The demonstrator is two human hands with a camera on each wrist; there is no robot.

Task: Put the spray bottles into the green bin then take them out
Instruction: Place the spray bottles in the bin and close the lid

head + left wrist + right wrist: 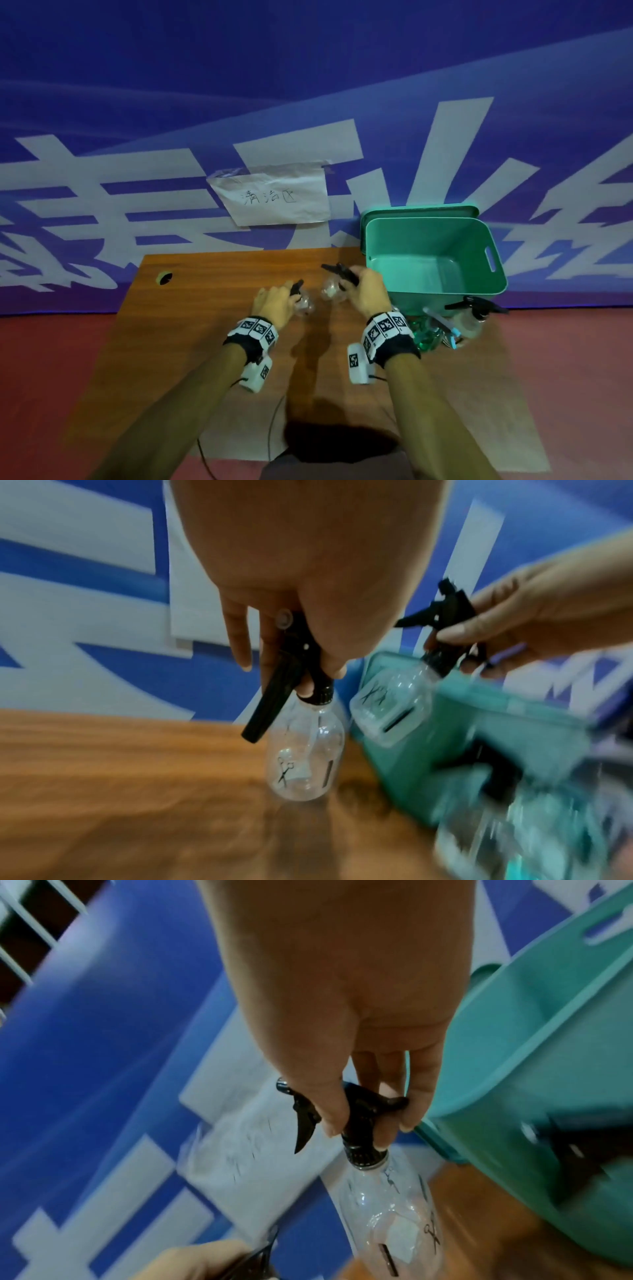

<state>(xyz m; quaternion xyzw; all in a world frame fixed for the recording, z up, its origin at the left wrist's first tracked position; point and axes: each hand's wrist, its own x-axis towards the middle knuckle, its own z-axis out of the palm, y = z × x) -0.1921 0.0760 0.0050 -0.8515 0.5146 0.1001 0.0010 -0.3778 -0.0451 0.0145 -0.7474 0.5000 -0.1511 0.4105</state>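
A blue banner (pixel 308 85) backs the wooden table (pixel 205 325). At mid-frame, each hand – left (pixel 274 303), right (pixel 368 291) – grips a clear spray bottle by its black head, left of the green bin (pixel 435 255).

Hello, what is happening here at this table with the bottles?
A person holds two clear spray bottles by their black trigger heads: one in the left hand, one in the right hand, over the wooden table. The green bin beside them holds no bottles. More spray bottles lie in front of the bin.
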